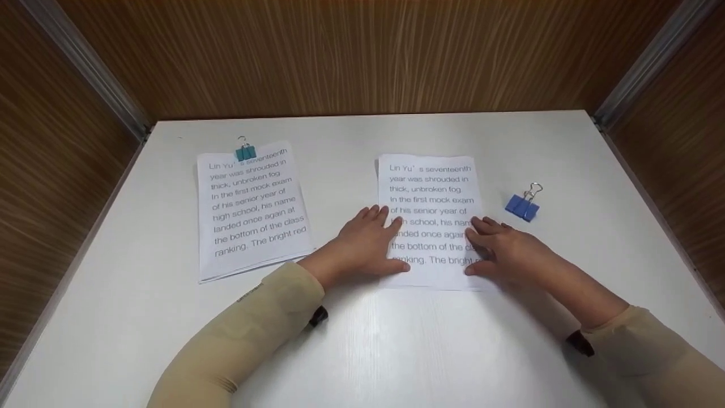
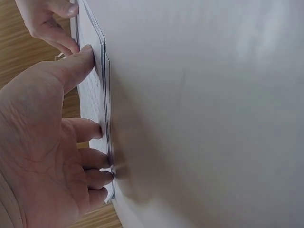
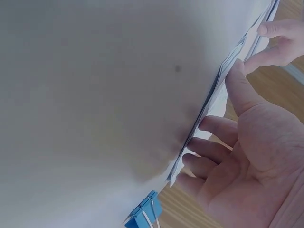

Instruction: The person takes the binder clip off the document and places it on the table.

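A stack of printed paper sheets lies flat on the table in the head view, with no clip on it. My left hand rests at its left edge, thumb and index finger over the top sheet. From the other side, my right hand touches the right edge, its thumb and fingertips on the paper. In both wrist views the fingers lie along the side of the stack, where the layered sheet edges show. To the right of my right hand is a blue binder clip, its wire handles pointing up and away.
A second stack of printed sheets lies to the left, slightly turned, with a teal binder clip on its top edge. The white table is bounded by wood-grain panels at the back and both sides.
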`<state>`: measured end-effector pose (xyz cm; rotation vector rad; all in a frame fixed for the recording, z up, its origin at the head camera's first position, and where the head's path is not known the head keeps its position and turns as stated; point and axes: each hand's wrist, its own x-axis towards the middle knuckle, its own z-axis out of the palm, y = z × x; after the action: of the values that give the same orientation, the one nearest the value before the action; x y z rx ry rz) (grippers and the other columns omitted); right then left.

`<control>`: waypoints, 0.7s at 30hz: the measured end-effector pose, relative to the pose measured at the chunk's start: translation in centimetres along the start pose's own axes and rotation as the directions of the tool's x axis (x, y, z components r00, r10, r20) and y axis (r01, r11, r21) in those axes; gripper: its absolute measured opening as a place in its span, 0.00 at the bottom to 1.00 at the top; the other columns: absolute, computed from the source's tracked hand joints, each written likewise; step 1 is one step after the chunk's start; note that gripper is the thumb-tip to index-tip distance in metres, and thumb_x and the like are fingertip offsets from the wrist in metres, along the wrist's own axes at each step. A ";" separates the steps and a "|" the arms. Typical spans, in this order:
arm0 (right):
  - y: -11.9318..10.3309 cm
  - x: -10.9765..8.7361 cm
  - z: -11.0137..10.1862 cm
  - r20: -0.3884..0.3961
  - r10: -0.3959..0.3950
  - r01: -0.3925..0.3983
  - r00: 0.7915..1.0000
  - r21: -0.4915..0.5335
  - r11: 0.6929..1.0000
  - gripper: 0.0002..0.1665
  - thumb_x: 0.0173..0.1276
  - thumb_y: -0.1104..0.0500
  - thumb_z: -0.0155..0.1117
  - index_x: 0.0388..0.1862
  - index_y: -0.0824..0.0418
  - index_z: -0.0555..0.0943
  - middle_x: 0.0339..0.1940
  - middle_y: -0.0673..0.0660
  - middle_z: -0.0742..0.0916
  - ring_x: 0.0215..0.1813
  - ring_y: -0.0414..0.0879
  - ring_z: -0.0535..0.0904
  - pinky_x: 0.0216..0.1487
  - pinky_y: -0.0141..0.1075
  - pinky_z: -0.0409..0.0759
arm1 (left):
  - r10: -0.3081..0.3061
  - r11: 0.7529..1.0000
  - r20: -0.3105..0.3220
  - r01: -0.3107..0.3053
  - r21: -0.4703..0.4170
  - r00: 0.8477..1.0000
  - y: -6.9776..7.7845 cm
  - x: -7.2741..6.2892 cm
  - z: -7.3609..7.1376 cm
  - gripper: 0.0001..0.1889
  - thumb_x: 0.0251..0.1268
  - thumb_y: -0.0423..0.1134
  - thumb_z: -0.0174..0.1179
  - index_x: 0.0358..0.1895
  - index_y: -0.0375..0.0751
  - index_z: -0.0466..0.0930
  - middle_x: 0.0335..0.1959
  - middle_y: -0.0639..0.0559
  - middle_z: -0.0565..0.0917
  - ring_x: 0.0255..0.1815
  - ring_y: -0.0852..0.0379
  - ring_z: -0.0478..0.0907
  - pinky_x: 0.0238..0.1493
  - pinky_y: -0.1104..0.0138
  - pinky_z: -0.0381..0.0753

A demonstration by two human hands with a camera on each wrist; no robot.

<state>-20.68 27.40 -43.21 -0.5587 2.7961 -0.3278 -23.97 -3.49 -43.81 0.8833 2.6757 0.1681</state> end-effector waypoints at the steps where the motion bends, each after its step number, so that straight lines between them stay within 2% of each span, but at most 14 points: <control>1: 0.1 0.1 -0.1 0.002 0.002 -0.002 1.000 0.004 1.000 0.52 0.67 0.43 0.79 0.81 0.63 0.67 0.85 0.67 0.64 0.84 0.70 0.56 0.77 0.67 0.61 | 0.000 1.000 0.000 0.000 0.001 1.000 0.0 0.2 -0.1 0.52 0.70 0.72 0.55 0.87 0.43 0.53 0.86 0.33 0.51 0.87 0.39 0.44 0.86 0.53 0.41; 7: 0.9 0.6 -0.7 0.023 0.015 -0.015 1.000 0.002 1.000 0.52 0.68 0.42 0.77 0.82 0.62 0.66 0.85 0.66 0.62 0.84 0.69 0.54 0.79 0.66 0.58 | -0.011 1.000 0.022 0.010 0.010 1.000 -0.1 1.4 -0.5 0.52 0.71 0.73 0.54 0.87 0.44 0.51 0.87 0.34 0.50 0.88 0.39 0.43 0.86 0.53 0.40; 14: 1.4 1.3 -1.3 0.024 -0.004 0.005 1.000 -0.038 0.999 0.51 0.70 0.40 0.75 0.81 0.66 0.67 0.84 0.71 0.63 0.84 0.71 0.52 0.80 0.66 0.55 | -0.035 0.999 0.065 0.034 0.029 0.997 -0.1 3.0 -1.3 0.53 0.70 0.73 0.55 0.88 0.46 0.49 0.87 0.35 0.48 0.88 0.41 0.42 0.86 0.54 0.39; 21: 1.6 2.0 -1.8 0.050 -0.002 0.005 0.999 -0.048 0.999 0.51 0.70 0.41 0.75 0.81 0.67 0.66 0.83 0.72 0.63 0.84 0.72 0.50 0.80 0.66 0.54 | -0.053 0.998 0.066 0.050 0.043 0.996 -0.1 3.9 -1.5 0.53 0.70 0.73 0.55 0.88 0.46 0.49 0.87 0.35 0.48 0.88 0.39 0.43 0.86 0.54 0.40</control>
<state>-23.55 28.36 -42.40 -0.5743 2.7614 -0.2442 -27.46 -1.32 -43.47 0.8163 2.6450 0.0702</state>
